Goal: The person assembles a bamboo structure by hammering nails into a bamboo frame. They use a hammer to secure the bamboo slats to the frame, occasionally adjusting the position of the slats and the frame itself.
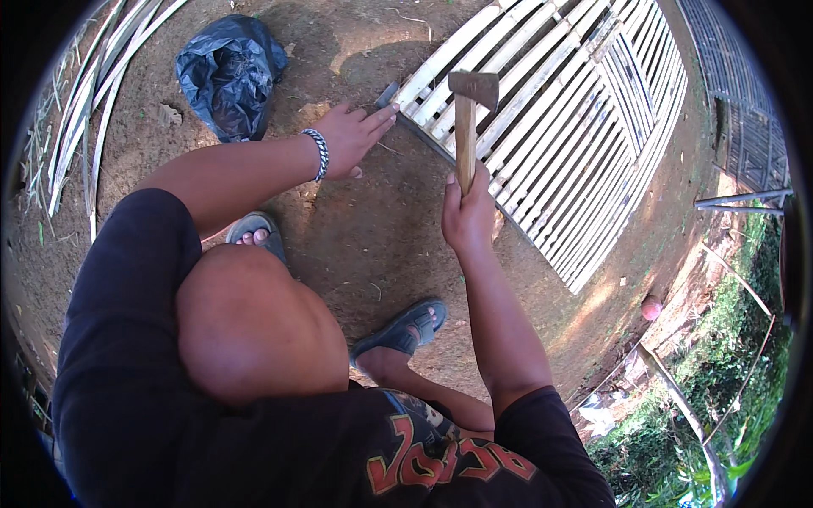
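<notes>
Hammer (468, 118): clenched in the right hand (467, 218) by the lower end of its wooden handle, rusty head up over the bamboo panel (559, 127).
Bag: black plastic bag (230, 74) on the dirt, well left of both hands; crumpled shut, contents hidden.
Left hand (354, 135): flat and unclenched, fingers spread on the ground, tips at the panel's near corner; beaded bracelet (318, 154) on the wrist.
Hard to make out: small grey piece (387, 93) just beyond the left fingertips.
Panel: cut off at the top edge.
</notes>
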The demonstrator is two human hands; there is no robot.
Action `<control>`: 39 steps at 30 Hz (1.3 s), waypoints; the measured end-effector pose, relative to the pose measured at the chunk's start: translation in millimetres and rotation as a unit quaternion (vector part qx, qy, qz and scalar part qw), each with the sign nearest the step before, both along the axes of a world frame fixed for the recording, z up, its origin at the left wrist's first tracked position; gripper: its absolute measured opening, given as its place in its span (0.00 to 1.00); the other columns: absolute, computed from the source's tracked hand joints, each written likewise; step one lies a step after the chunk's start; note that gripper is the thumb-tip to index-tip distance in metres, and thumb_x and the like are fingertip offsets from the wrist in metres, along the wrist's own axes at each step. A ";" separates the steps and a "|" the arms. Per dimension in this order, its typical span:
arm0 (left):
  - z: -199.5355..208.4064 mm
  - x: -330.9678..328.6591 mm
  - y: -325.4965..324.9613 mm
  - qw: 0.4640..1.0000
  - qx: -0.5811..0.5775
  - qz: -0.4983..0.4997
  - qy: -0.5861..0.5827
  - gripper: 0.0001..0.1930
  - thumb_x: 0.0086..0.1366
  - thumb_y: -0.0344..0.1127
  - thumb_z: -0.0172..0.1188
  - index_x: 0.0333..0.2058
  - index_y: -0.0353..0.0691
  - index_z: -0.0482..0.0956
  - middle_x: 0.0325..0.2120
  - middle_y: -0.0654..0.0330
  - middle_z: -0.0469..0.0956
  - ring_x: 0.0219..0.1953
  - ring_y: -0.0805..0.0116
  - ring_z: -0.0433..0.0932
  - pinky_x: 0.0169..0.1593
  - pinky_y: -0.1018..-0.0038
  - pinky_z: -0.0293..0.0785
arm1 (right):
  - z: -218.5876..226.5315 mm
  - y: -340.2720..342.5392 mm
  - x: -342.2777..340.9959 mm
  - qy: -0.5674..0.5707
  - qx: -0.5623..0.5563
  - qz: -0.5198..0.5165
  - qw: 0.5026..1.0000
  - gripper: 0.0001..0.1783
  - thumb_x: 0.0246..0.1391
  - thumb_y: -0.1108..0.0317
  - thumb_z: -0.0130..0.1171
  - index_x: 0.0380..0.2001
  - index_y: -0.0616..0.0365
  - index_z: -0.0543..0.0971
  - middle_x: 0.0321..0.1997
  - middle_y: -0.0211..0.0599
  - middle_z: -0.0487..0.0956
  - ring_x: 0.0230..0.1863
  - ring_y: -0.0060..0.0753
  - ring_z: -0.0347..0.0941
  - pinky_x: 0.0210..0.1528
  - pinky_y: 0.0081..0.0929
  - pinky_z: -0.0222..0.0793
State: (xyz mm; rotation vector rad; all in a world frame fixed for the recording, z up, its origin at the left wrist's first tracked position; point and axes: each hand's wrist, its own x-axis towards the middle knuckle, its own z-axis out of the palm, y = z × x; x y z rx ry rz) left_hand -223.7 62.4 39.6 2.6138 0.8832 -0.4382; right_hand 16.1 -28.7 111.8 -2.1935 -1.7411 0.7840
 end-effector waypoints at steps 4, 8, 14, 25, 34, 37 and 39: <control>4.6 -3.0 1.4 1.000 -0.012 0.003 0.004 0.59 0.53 0.55 0.76 0.75 0.34 0.52 0.78 0.50 0.46 0.60 0.58 0.74 0.62 0.59 0.68 | 3.9 14.0 -18.5 0.058 0.058 0.013 0.997 0.24 0.70 0.60 0.53 0.65 0.57 0.66 0.42 0.64 0.82 0.44 0.72 0.80 0.45 0.58 0.74; 8.5 2.0 5.6 0.999 -0.021 -0.015 0.020 0.62 0.52 0.56 0.77 0.75 0.31 0.51 0.78 0.48 0.47 0.60 0.57 0.74 0.62 0.60 0.69 | -8.6 12.0 -19.8 0.018 -0.006 0.013 1.000 0.24 0.70 0.61 0.54 0.65 0.55 0.66 0.43 0.63 0.82 0.44 0.72 0.80 0.46 0.59 0.75; 3.3 0.9 6.3 0.999 -0.019 -0.029 0.031 0.65 0.49 0.59 0.78 0.75 0.29 0.49 0.77 0.44 0.48 0.58 0.56 0.76 0.61 0.62 0.68 | -17.9 20.8 -6.0 -0.067 -0.137 0.071 0.986 0.23 0.69 0.62 0.55 0.64 0.53 0.67 0.44 0.64 0.83 0.45 0.71 0.80 0.45 0.60 0.75; -6.1 1.6 -1.1 0.999 0.019 -0.034 0.025 0.66 0.48 0.60 0.79 0.75 0.29 0.50 0.77 0.46 0.47 0.56 0.59 0.77 0.60 0.64 0.67 | -19.3 19.1 -6.5 -0.080 -0.154 0.067 0.983 0.22 0.67 0.65 0.56 0.62 0.54 0.68 0.44 0.63 0.83 0.45 0.71 0.80 0.46 0.60 0.75; 9.3 2.2 6.6 0.999 -0.005 -0.033 0.041 0.66 0.48 0.61 0.78 0.75 0.30 0.51 0.77 0.46 0.48 0.58 0.60 0.75 0.60 0.65 0.66 | 3.1 24.9 2.8 -0.135 -0.132 0.134 0.973 0.22 0.68 0.64 0.54 0.63 0.51 0.69 0.47 0.61 0.83 0.46 0.66 0.81 0.47 0.59 0.76; 4.0 0.2 2.0 0.998 0.005 -0.046 0.045 0.66 0.49 0.61 0.77 0.75 0.30 0.50 0.77 0.45 0.48 0.58 0.60 0.75 0.60 0.65 0.66 | 12.2 32.2 1.8 -0.168 -0.173 0.127 0.962 0.22 0.69 0.63 0.54 0.63 0.51 0.68 0.47 0.60 0.82 0.46 0.66 0.81 0.47 0.58 0.77; 2.2 -1.8 3.6 0.998 0.013 -0.038 0.049 0.65 0.50 0.62 0.77 0.75 0.30 0.51 0.78 0.45 0.47 0.58 0.59 0.75 0.60 0.65 0.66 | 16.9 34.6 -3.9 -0.123 -0.091 0.129 0.980 0.22 0.69 0.63 0.53 0.63 0.52 0.68 0.47 0.59 0.82 0.44 0.65 0.82 0.45 0.57 0.78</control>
